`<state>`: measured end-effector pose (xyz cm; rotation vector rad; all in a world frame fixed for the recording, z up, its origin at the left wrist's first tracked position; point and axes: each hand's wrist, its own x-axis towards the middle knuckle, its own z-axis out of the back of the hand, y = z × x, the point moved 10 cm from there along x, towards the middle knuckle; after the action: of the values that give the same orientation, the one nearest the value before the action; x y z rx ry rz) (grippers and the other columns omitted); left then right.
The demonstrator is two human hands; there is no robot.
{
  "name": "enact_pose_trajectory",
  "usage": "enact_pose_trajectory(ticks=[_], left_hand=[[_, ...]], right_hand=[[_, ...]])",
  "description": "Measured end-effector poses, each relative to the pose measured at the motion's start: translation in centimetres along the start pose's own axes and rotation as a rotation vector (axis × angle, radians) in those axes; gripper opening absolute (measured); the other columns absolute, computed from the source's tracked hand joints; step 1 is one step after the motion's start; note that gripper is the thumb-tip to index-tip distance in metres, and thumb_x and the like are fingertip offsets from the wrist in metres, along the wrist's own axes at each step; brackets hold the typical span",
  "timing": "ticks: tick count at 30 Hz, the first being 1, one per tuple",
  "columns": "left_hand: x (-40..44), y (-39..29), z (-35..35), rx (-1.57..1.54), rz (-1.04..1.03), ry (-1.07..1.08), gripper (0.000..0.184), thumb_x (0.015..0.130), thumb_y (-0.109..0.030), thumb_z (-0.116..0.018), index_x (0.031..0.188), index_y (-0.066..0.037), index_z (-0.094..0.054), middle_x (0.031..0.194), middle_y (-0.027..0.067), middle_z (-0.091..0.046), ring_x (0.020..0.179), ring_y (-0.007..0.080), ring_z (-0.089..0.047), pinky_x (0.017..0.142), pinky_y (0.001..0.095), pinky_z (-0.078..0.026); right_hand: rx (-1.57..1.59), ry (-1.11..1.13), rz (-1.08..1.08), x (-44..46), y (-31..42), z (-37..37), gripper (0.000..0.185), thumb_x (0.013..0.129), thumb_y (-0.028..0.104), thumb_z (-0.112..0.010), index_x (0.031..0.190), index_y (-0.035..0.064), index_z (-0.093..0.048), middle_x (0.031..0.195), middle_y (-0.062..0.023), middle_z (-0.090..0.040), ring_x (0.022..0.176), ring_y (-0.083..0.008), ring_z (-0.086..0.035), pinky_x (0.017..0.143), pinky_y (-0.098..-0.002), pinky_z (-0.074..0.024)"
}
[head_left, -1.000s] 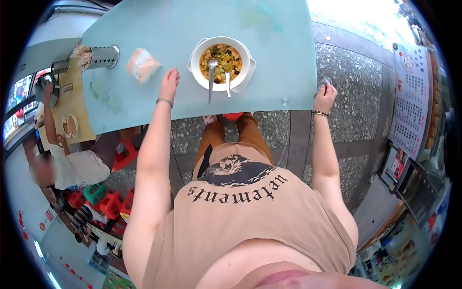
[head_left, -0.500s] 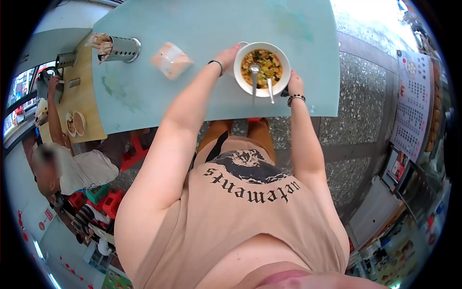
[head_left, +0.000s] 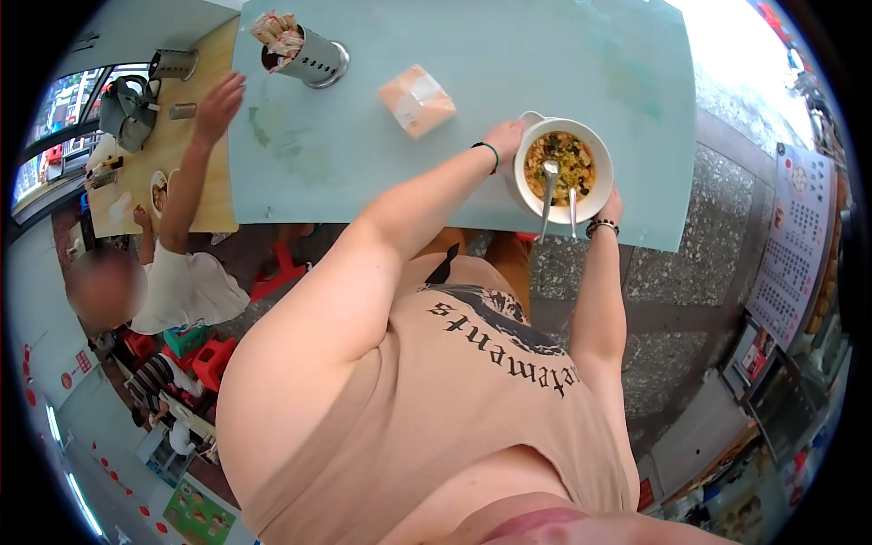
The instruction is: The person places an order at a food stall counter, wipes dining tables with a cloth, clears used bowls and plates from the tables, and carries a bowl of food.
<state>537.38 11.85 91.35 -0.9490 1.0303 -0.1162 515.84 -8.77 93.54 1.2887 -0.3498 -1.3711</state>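
Observation:
A white bowl (head_left: 602, 156) of soup with chopped greens and dark bits stands near the front edge of the pale blue-green table (head_left: 363, 182). My left hand (head_left: 505, 140) holds its left side, close to a loop handle at the rim. On the opposite side, my right hand (head_left: 611, 207) grips the bowl low down, its fingers partly hidden by the wall. A metal spoon (head_left: 549, 186) lies in the soup, its handle over the near rim. Beside it, a second metal utensil (head_left: 572, 207) leans on the rim, its lower end hidden in the soup.
A packet of tissues (head_left: 416, 100) lies left of the bowl. Behind it stands a perforated metal holder (head_left: 313, 59) with wrapped chopsticks. Another person (head_left: 186, 286) sits left at a wooden table (head_left: 213, 100), one arm raised. A menu board (head_left: 795, 236) stands at right.
My view has turned, so the table and bowl appear farther right. Both my hands keep hold of the bowl. The other person has lifted an arm away from the grey-green bag.

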Motion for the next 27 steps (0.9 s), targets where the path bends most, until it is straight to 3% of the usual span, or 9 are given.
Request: enact_pose_trajectory(ticks=[5, 8, 10, 11, 14, 16, 19, 23, 27], left_hand=[[-18.4, 3.3, 0.0, -0.064, 0.015, 0.005, 0.048, 0.094, -0.038, -0.029, 0.118, -0.002, -0.049, 0.118, 0.0167, -0.051, 0.107, 0.0271, -0.050, 0.090, 0.0439, -0.039], [-11.0, 5.1, -6.6, -0.038, 0.003, 0.066, 0.042, 0.092, -0.033, -0.035, 0.115, -0.001, -0.050, 0.112, 0.0174, -0.054, 0.102, 0.0267, -0.053, 0.087, 0.0417, -0.042], [-5.0, 5.2, -11.8, 0.325, -0.365, 0.189, 0.040, 0.090, -0.030, -0.039, 0.115, -0.001, -0.050, 0.104, 0.0183, -0.058, 0.095, 0.0277, -0.057, 0.082, 0.0399, -0.045], [-7.5, 3.3, -12.5, 0.471, -0.462, 0.126, 0.038, 0.088, -0.029, -0.043, 0.110, 0.000, -0.053, 0.097, 0.0192, -0.061, 0.086, 0.0281, -0.060, 0.076, 0.0378, -0.048], [-13.1, -0.6, -16.3, 0.636, -0.641, 0.143, 0.038, 0.087, -0.028, -0.045, 0.109, 0.001, -0.054, 0.097, 0.0201, -0.061, 0.088, 0.0270, -0.060, 0.075, 0.0372, -0.048], [-9.1, 1.7, -22.5, 0.739, -0.386, 0.130, 0.041, 0.088, -0.031, -0.045, 0.109, 0.003, -0.053, 0.097, 0.0179, -0.061, 0.087, 0.0239, -0.061, 0.074, 0.0346, -0.049], [-5.9, 5.2, -32.0, 0.147, -0.221, 0.253, 0.046, 0.090, -0.038, -0.044, 0.108, 0.003, -0.053, 0.096, 0.0137, -0.062, 0.085, 0.0184, -0.061, 0.072, 0.0320, -0.050], [-17.4, 3.4, -58.0, -0.119, 0.105, 0.286, 0.038, 0.090, -0.036, -0.048, 0.105, -0.002, -0.058, 0.097, 0.0093, -0.063, 0.085, 0.0171, -0.062, 0.070, 0.0329, -0.053], [-28.8, 3.1, -84.3, -0.076, 0.035, 0.343, 0.043, 0.091, -0.039, -0.045, 0.108, -0.001, -0.057, 0.101, 0.0104, -0.063, 0.088, 0.0171, -0.062, 0.074, 0.0309, -0.051]], right_hand=[[0.043, 0.024, 0.067, -14.9, -3.2, 6.6, 0.043, 0.092, 0.034, -0.048, 0.096, -0.0063, -0.063, 0.082, -0.0082, -0.065, 0.070, -0.0140, -0.060, 0.064, -0.0273, -0.0471], [0.126, 0.009, 0.058, -7.9, -8.1, 9.1, 0.043, 0.091, 0.034, -0.050, 0.097, -0.0062, -0.063, 0.081, -0.0076, -0.065, 0.070, -0.0123, -0.059, 0.063, -0.0269, -0.0468], [0.099, -0.032, 0.070, -4.9, -8.7, 10.8, 0.043, 0.090, 0.035, -0.052, 0.099, -0.0057, -0.063, 0.081, -0.0073, -0.066, 0.071, -0.0108, -0.059, 0.064, -0.0261, -0.0466], [0.092, -0.036, 0.054, -5.4, -9.3, 12.4, 0.043, 0.089, 0.035, -0.054, 0.098, -0.0052, -0.064, 0.081, -0.0071, -0.066, 0.071, -0.0097, -0.058, 0.065, -0.0256, -0.0464], [0.007, -0.050, 0.077, -3.0, -13.0, 17.1, 0.048, 0.086, 0.044, -0.054, 0.096, -0.0020, -0.066, 0.077, -0.0071, -0.066, 0.070, -0.0106, -0.058, 0.066, -0.0291, -0.0465], [-0.046, -0.076, 0.111, 0.3, -15.5, 21.5, 0.052, 0.084, 0.049, -0.052, 0.094, 0.0001, -0.066, 0.078, -0.0117, -0.067, 0.074, -0.0157, -0.061, 0.069, -0.0328, -0.0468], [-0.091, -0.138, 0.124, 2.4, -18.2, 28.7, 0.049, 0.084, 0.047, -0.051, 0.091, 0.0008, -0.066, 0.077, -0.0150, -0.066, 0.073, -0.0199, -0.063, 0.068, -0.0341, -0.0467], [-0.004, -0.253, 0.141, 3.6, -27.0, 55.2, 0.048, 0.083, 0.047, -0.051, 0.088, 0.0027, -0.066, 0.078, -0.0176, -0.065, 0.075, -0.0283, -0.064, 0.068, -0.0370, -0.0471], [0.039, -0.328, 0.035, -0.1, -36.9, 82.2, 0.044, 0.084, 0.045, -0.050, 0.089, 0.0038, -0.066, 0.083, -0.0203, -0.063, 0.081, -0.0346, -0.062, 0.071, -0.0396, -0.0472]])
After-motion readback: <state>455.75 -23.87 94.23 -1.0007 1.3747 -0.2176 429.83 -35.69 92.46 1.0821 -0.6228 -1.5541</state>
